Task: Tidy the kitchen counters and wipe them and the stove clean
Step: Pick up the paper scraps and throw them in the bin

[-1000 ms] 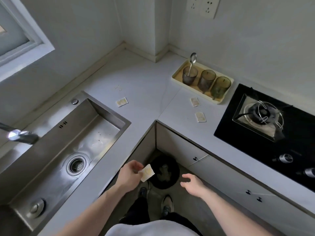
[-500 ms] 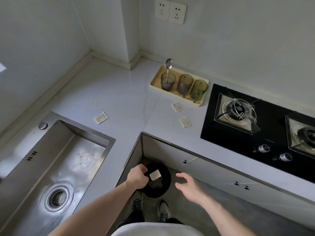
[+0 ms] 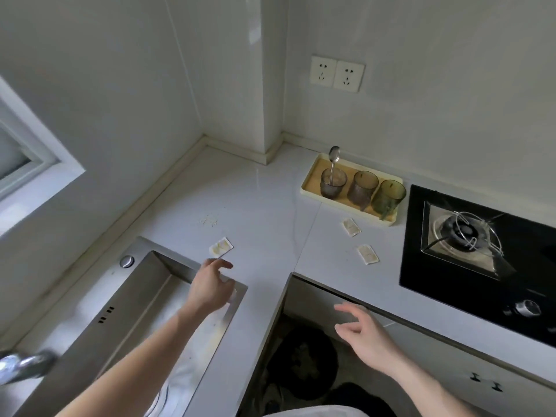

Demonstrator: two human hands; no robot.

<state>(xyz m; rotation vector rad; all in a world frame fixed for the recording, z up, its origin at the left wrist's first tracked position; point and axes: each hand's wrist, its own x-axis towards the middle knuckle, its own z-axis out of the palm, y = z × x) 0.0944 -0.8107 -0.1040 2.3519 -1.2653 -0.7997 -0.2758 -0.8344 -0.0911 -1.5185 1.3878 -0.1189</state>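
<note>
Left hand [image 3: 210, 288]: out over the near corner of the sink [image 3: 126, 320], fingers spread and empty, index stretched toward a scrap but just short of it
Right hand [image 3: 365, 335]: hovering open in front of the lower cabinets [image 3: 331, 302], fingers loosely apart, holding nothing
Nearest scrap [image 3: 221, 246]: a small pale wrapper with yellowish marks, flat on the tabletop [image 3: 261, 206] just beyond the sink rim
Other two scraps: one wrapper [image 3: 351, 227] lies just beside the tray's front edge, a second [image 3: 368, 254] sits nearer the tabletop edge, between the tray and the stove
Crumbs [image 3: 209, 220]: a light scatter on the tabletop past the nearest scrap
Tray [image 3: 310, 179]: cream-coloured, set against the back wall, close to the stove
Glasses: three in a row on the tray, two smoky ones [image 3: 333, 183] [image 3: 362, 189] and a green one [image 3: 388, 195]; a spoon [image 3: 333, 164] stands in the leftmost, bowl end up
Stove [image 3: 451, 272]: black glass hob on the right, burner with wire pan support [image 3: 464, 233], knob [image 3: 528, 308] at the front
Bin [image 3: 304, 356]: dark, round, on the floor in the corner below the tabletop, contents too dim to make out
Tap [image 3: 24, 367]: blurred at the lower left edge
Wall: double socket [image 3: 337, 73] above the tray
</note>
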